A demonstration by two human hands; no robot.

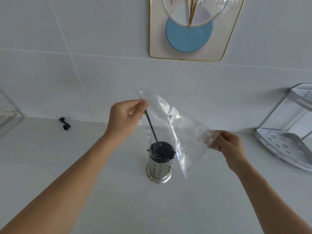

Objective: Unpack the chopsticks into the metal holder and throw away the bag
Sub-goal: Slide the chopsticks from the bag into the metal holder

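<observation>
White counter (84, 166), grey tiled wall; perforated metal holder (159, 168) at centre, full of dark chopsticks (162, 150). Left hand (125, 116) pinches one chopstick (151, 126) plus bag (177, 125) corner; right hand (226, 144) at 3 o'clock pinches the other corner. Wall shelf (283, 142) at 3 o'clock, framed picture (190, 29) at 12

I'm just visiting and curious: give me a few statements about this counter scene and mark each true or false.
1. The perforated shiny metal holder stands upright on the pale counter. True.
2. The left hand pinches one dark chopstick that slants down into the holder. True.
3. The right hand is empty. False: it grips the clear plastic bag.
4. The holder is empty. False: dark chopsticks fill it.
</observation>
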